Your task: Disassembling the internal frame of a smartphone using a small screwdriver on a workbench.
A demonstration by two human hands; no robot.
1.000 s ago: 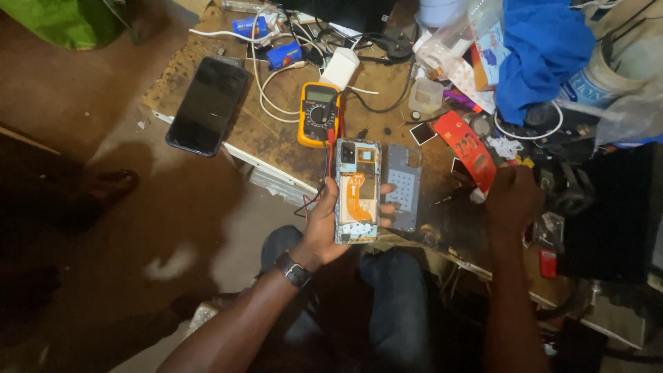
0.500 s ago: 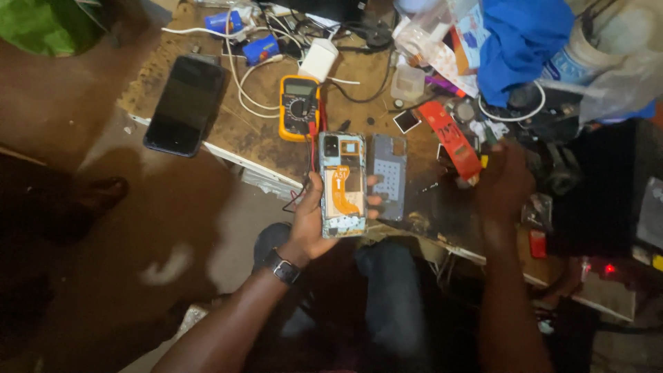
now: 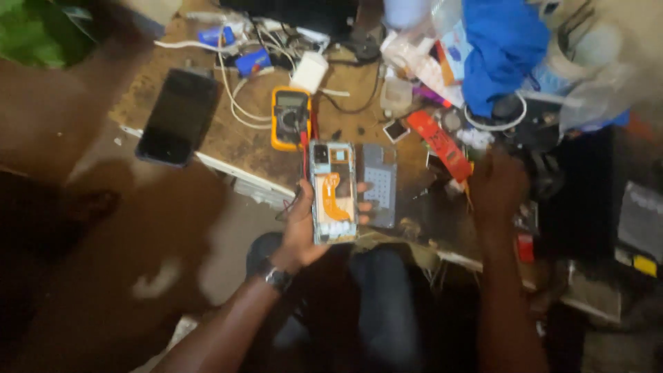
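Left hand (image 3: 304,224) grips an opened phone (image 3: 333,192), back cover off, upright over the near edge of the worktop (image 3: 242,148); thumb on its left edge, fingertips (image 3: 364,205) wrapping the right edge. Insides show: orange flex ribbon down the middle, camera block at top.

Handling, as a judgement: light, stiff frame, but fragile with the back off. Ribbon and board are exposed, so hold it by the side rails as now, never press the middle. Edges are thin and likely slippery.

Right hand (image 3: 498,185) rests palm-down on the worktop clutter just beside a red flat tool (image 3: 440,145); fingers hidden under the hand, so I cannot tell whether it holds anything.

Grey back cover (image 3: 379,183) lies flat just right of the phone, touching or nearly so. Yellow multimeter (image 3: 290,117) is behind the phone, a dark phone (image 3: 178,116) lies face-up far left, and a blue cloth (image 3: 501,48) sits at the back.

Hard to read: frame is motion-blurred, small parts near the right hand are unreadable, right side is dark, lap and floor are in shadow.
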